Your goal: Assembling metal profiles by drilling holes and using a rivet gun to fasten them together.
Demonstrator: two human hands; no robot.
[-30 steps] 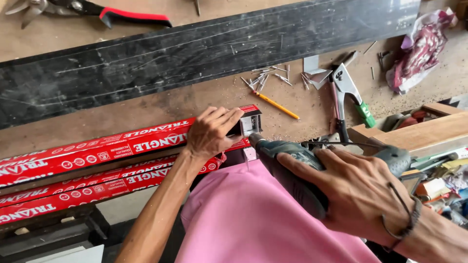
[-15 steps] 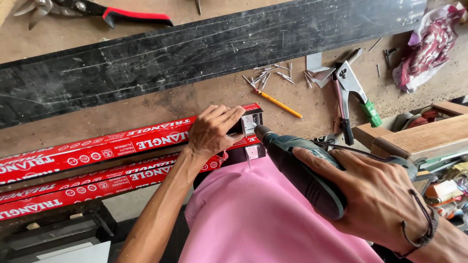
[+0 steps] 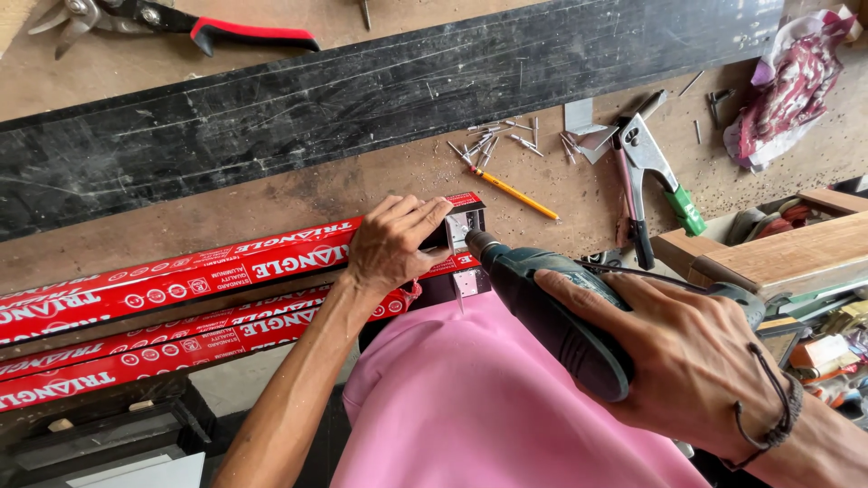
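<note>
Head view: left hand [image 3: 391, 242] is clamping down on the end of the red tube [image 3: 181, 285], fingers curled over its top at the open cut end. Right hand [image 3: 696, 361] is gripping the green drill [image 3: 551, 312] tight, bit tip touching the small metal bracket [image 3: 463, 226] at the tube end, just beside the left fingertips. Tube is lying along the near edge of the worktop [image 3: 380, 185], a second red tube [image 3: 163, 348] just below it. To do this well: keeping the drill square to the bracket face, pressing straight along the bit, holding the tube hard so it is not spinning or sliding, keeping left fingers off the bit line. Loose screws [image 3: 493, 143], pencil [image 3: 515, 192], riveter [image 3: 646, 176] and snips [image 3: 172, 23] are lying beyond, well apart
</note>
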